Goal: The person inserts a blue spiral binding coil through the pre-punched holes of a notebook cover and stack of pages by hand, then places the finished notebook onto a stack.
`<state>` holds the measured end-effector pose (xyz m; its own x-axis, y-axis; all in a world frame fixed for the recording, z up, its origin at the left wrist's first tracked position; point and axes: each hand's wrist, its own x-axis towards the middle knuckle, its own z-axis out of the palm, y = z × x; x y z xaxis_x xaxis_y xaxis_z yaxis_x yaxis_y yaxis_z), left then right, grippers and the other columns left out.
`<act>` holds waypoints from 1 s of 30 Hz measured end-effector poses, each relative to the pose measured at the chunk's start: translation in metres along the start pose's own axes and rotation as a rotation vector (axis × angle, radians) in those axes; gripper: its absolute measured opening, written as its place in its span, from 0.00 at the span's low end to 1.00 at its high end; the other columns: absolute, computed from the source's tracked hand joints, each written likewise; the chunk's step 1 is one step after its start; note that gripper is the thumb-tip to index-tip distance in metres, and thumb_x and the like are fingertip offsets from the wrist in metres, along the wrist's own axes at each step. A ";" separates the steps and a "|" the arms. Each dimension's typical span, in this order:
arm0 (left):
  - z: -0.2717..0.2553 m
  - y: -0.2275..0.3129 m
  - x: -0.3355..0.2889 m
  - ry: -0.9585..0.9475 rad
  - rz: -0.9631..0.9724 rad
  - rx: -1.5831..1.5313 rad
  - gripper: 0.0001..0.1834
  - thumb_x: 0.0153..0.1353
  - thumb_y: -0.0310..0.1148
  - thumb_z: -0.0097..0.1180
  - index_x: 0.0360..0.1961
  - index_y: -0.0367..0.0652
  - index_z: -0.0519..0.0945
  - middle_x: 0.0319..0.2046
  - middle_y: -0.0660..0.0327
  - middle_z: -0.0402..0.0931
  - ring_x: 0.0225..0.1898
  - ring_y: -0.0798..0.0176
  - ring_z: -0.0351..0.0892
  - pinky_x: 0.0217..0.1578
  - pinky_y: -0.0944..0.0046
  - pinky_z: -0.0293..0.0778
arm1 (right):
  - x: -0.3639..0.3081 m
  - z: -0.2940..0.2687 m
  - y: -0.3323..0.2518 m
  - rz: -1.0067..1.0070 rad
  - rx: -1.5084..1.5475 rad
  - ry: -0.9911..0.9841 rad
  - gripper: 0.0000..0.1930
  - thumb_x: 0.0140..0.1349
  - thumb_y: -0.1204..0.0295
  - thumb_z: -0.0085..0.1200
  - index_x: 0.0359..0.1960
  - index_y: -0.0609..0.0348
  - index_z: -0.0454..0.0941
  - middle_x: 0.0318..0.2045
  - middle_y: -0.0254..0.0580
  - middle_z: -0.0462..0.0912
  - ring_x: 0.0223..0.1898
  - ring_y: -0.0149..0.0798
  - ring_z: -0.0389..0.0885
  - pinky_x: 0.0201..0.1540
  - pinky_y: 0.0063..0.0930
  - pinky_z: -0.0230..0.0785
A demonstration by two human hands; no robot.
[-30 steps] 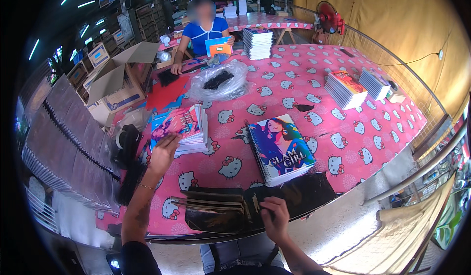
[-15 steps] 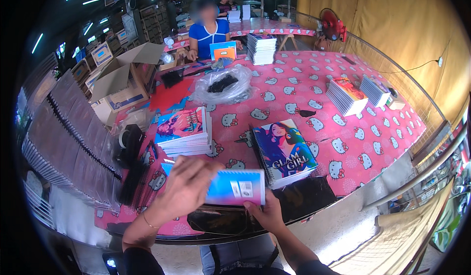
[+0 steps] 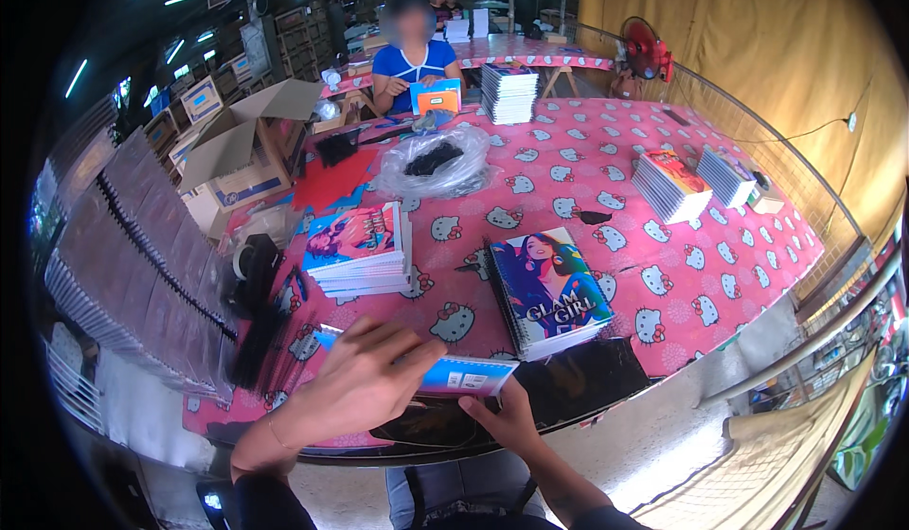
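Note:
A blue and pink notebook (image 3: pixel 464 376) with a white label patch lies tilted in front of me, low over the table's near edge. My right hand (image 3: pixel 502 415) grips its right end, thumb on the cover. My left hand (image 3: pixel 374 364) is closed over its left part and upper edge, the fingers bent and the thumb hidden. Just beyond, to the left, is a stack of unbound notebooks (image 3: pixel 360 246) with pink and blue covers. To the right lies a stack of notebooks with black coil binding (image 3: pixel 549 289), a colourful figure on the top cover.
Black binding coils (image 3: pixel 260 345) and tall notebook stacks (image 3: pixel 133 265) fill the left side. Farther off are a plastic bag of black coils (image 3: pixel 436 166), an open carton (image 3: pixel 251 147) and notebook stacks (image 3: pixel 668 187) at right. Across the table a person in blue (image 3: pixel 414 66) holds a notebook.
My left hand has moved slightly right and down onto the notebook, its fingers now lower. The notebook has tipped flatter and its right end sits lower. The person opposite has brought a hand to their notebook.

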<state>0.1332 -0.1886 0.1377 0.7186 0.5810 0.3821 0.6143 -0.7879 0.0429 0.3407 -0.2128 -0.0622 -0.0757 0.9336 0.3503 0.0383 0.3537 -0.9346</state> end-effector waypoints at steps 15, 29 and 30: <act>0.132 0.002 -0.138 0.908 -1.081 -0.947 0.35 0.75 0.42 0.49 0.75 0.35 0.56 0.76 0.49 0.52 0.75 0.54 0.54 0.73 0.54 0.50 | 0.005 0.049 0.011 -0.090 0.014 -0.001 0.37 0.61 0.75 0.66 0.70 0.60 0.59 0.56 0.51 0.76 0.56 0.43 0.78 0.60 0.36 0.70; 0.187 -0.009 -0.153 0.952 -0.829 -1.105 0.35 0.78 0.47 0.41 0.75 0.33 0.56 0.74 0.48 0.57 0.76 0.53 0.52 0.74 0.55 0.47 | 0.018 0.024 0.024 0.050 0.207 -0.025 0.15 0.62 0.75 0.66 0.47 0.61 0.76 0.41 0.37 0.81 0.42 0.28 0.77 0.51 0.24 0.69; 0.177 -0.019 -0.154 0.998 -0.806 -1.177 0.34 0.79 0.47 0.40 0.74 0.32 0.58 0.74 0.48 0.59 0.76 0.54 0.53 0.74 0.55 0.47 | 0.018 0.024 0.023 0.039 0.192 -0.010 0.14 0.62 0.75 0.66 0.46 0.61 0.76 0.41 0.36 0.81 0.42 0.28 0.77 0.50 0.23 0.70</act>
<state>0.0685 -0.2271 -0.0854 -0.3613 0.8882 0.2840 -0.1841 -0.3665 0.9120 0.3164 -0.1890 -0.0791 -0.0880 0.9455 0.3134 -0.1493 0.2985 -0.9426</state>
